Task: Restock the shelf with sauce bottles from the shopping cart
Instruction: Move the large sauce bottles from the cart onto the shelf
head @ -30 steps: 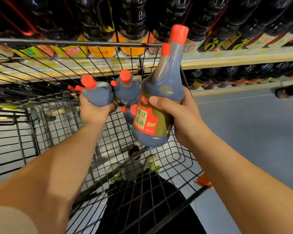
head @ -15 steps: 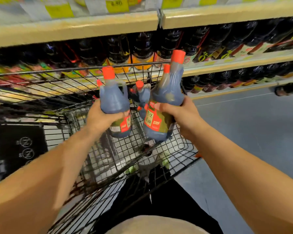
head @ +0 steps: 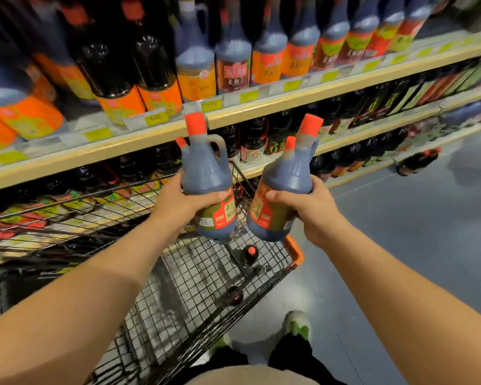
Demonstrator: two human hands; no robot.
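I hold two big dark sauce jugs with red caps, loop handles and red-green labels, both upright above the wire shopping cart (head: 195,276). My left hand (head: 182,207) grips the left jug (head: 206,173) around its middle. My right hand (head: 308,209) grips the right jug (head: 286,176), which leans slightly right. Both jugs hang in front of the edge of the upper shelf (head: 261,109), a little below it. That shelf carries similar dark bottles (head: 233,56) with orange and red labels.
Lower shelves (head: 372,126) hold rows of smaller dark bottles. One bottle (head: 417,161) lies on its side at the bottom shelf's front, right of the cart. The cart's orange corner (head: 296,250) is just under the right jug. Grey floor spreads to the right.
Both hands have risen out of the cart and moved apart, each with its jug. The view has tilted up, so the upper shelf of bottles now shows.
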